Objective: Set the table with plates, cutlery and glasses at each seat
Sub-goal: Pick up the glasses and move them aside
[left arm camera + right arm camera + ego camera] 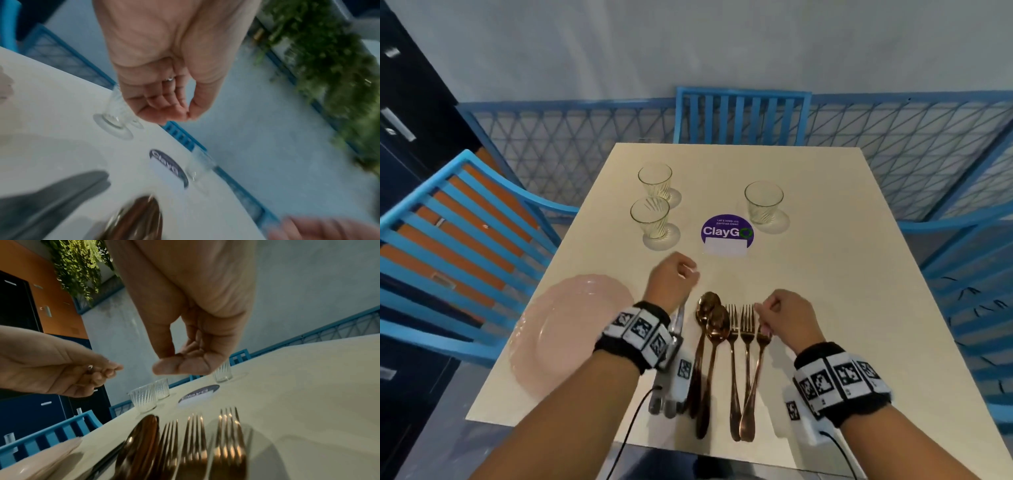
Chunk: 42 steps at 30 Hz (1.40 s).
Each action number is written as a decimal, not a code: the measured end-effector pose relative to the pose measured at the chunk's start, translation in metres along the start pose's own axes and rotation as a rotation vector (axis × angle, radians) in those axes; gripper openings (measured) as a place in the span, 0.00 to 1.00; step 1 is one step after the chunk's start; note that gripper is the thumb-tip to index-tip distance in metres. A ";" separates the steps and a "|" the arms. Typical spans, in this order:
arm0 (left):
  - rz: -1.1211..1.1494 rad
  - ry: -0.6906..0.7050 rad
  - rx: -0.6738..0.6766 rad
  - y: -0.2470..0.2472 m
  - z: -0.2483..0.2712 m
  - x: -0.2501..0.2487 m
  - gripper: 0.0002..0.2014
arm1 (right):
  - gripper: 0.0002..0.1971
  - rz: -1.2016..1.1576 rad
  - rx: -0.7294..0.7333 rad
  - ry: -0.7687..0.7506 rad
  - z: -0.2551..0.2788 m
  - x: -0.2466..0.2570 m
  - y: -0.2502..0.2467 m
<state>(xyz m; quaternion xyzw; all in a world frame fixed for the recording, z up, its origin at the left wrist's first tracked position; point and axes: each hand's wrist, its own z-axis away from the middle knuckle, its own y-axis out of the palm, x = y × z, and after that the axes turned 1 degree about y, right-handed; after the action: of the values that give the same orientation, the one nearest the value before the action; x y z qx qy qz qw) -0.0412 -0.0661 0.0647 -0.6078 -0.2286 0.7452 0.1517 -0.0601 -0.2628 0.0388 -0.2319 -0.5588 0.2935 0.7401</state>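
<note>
Both hands' fingers loosely curled, empty; knives (pixel 677 329) mostly hidden under left wrist.

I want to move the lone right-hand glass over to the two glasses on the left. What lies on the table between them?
In the head view only the purple ClayGo sticker lies there, flat on the table.

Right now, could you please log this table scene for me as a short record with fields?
plates: pink stack at the near left edge of the table
glasses: three, upright; two at far left, one at far right
cutlery: copper spoons and forks side by side, near edge
left hand: above the table, fingers loosely curled, holds nothing
right hand: above the forks, holds nothing
sticker: purple, table centre
</note>
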 end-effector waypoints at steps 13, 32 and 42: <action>0.235 -0.397 -0.255 -0.029 -0.143 0.042 0.51 | 0.43 -0.153 -0.135 0.205 -0.161 0.038 -0.020; 0.358 -0.211 -0.390 -0.003 -0.189 0.064 0.30 | 0.35 -0.524 -0.156 0.138 -0.267 0.003 -0.001; 0.585 0.078 -0.172 -0.028 -0.183 0.028 0.42 | 0.38 -0.410 0.091 -0.001 -0.237 0.038 -0.003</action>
<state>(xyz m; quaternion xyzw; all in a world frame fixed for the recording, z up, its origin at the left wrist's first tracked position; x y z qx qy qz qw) 0.1297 0.0003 0.0274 -0.6865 -0.1001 0.7113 -0.1127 0.1763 -0.2423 0.0032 -0.0795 -0.5809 0.1618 0.7938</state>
